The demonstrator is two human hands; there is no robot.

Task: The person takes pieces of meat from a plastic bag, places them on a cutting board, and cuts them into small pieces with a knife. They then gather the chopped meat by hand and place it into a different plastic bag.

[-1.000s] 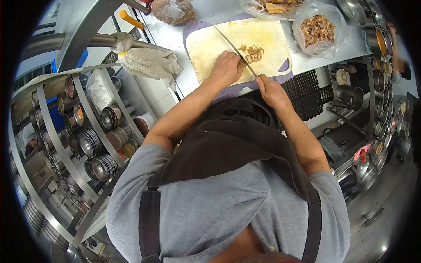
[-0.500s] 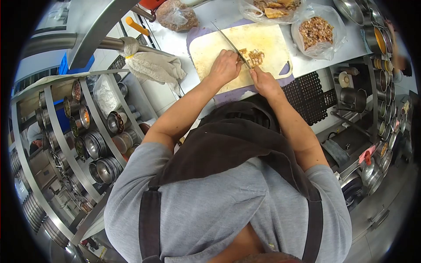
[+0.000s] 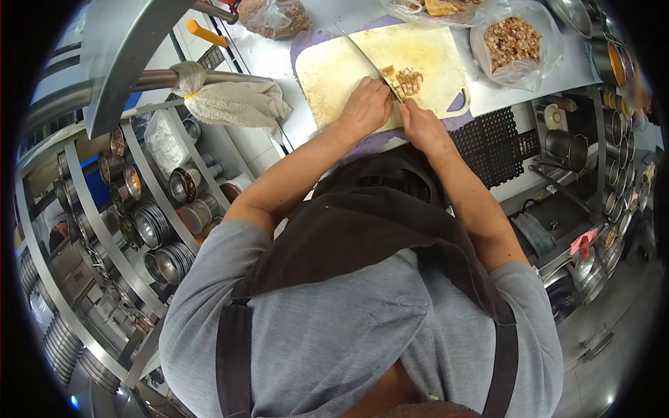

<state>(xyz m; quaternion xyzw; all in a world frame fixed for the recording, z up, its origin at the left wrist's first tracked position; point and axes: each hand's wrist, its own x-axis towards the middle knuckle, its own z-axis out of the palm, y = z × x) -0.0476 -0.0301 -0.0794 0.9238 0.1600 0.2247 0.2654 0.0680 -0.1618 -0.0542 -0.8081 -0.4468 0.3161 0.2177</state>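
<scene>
My right hand (image 3: 423, 127) is closed around the handle of a long kitchen knife (image 3: 359, 51). Its blade slants across a white cutting board (image 3: 324, 73), tip toward the far left. Close against the blade's left side, my left hand (image 3: 367, 106) has its fingers curled down; whatever is under them is hidden. Small browned, chopped pieces (image 3: 410, 81), which look like meat, lie in a cluster on the board just right of the blade. Beneath the board spreads a purple cloth (image 3: 376, 144).
A clear bag of chopped pieces (image 3: 512, 45) stands right of the board, and a bag of larger browned pieces (image 3: 446, 7) behind it. At the far left sits a brown-filled bag (image 3: 274, 17). A towel (image 3: 237, 103) hangs from a rail; steel bowls (image 3: 169, 268) fill the left shelves.
The whole view has shifted slightly. Against the board, my left hand is a little farther right and nearer me. The knife remains in my right hand, beside the chopped pieces.
</scene>
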